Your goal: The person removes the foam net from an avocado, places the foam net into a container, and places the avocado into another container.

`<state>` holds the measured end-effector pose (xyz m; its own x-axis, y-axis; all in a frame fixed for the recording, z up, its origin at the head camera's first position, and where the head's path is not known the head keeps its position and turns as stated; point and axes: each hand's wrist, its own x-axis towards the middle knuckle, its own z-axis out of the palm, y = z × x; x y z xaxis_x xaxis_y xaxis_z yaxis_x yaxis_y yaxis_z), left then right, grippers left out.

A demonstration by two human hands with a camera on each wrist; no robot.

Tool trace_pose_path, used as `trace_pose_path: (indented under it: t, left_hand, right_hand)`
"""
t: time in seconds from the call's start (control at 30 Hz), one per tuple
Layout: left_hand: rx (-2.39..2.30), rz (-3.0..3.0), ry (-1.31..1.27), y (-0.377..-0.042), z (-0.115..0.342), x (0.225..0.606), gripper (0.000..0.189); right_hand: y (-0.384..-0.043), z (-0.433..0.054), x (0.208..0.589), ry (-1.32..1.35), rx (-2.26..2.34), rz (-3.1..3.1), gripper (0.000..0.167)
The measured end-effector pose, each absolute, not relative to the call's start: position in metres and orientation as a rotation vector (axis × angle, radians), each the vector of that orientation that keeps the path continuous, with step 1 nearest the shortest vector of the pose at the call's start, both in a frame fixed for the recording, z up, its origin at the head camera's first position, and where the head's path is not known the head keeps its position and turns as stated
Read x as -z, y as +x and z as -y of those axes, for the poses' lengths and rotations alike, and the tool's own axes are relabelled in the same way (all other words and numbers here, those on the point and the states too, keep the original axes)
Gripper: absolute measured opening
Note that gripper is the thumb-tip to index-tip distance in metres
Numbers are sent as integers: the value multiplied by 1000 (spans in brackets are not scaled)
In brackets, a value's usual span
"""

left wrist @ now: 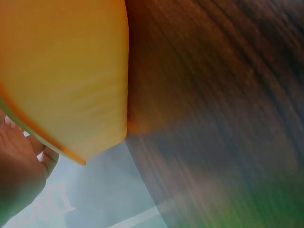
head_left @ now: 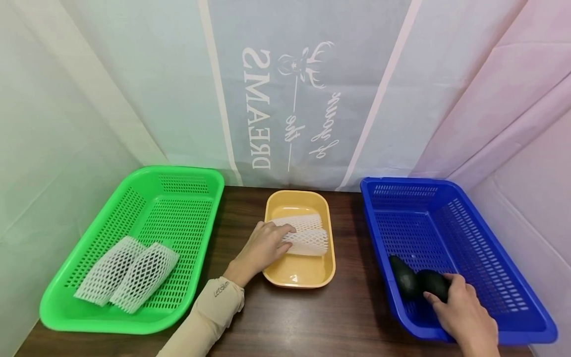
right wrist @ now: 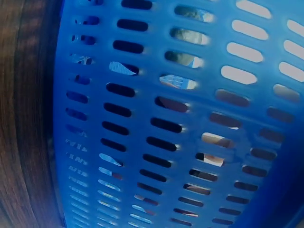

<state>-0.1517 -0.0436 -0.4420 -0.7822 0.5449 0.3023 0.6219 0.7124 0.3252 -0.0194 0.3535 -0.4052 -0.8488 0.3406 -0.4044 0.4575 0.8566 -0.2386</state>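
In the head view my left hand [head_left: 267, 243] is over the left side of a yellow tray [head_left: 298, 286], its thumb and fingers pinching the near white foam net sleeve [head_left: 308, 243]. A second foam net sleeve [head_left: 308, 219] lies just behind it. My right hand [head_left: 466, 310] reaches into a blue basket [head_left: 452, 334] and grips a dark avocado [head_left: 434, 283]. Another dark avocado [head_left: 403, 276] touches it on the left. In the left wrist view the hand [left wrist: 21, 161] shows behind the tray's rim. The basket wall hides the right hand's grip in the right wrist view.
At the left stands a green basket [head_left: 209, 218] with two foam net sleeves [head_left: 144, 277] lying side by side, dark showing through their mesh. Everything stands on a dark wooden table [head_left: 285, 322]. A printed curtain [head_left: 294, 99] hangs behind the table.
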Motion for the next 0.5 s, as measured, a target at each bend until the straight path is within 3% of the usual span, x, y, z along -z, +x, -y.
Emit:
trace_pose_path:
  t: [0.5]
  left_hand:
    - [701, 2789, -917, -151, 45, 442, 45]
  right_hand:
    - [-22, -358, 410, 650, 473, -2661, 101]
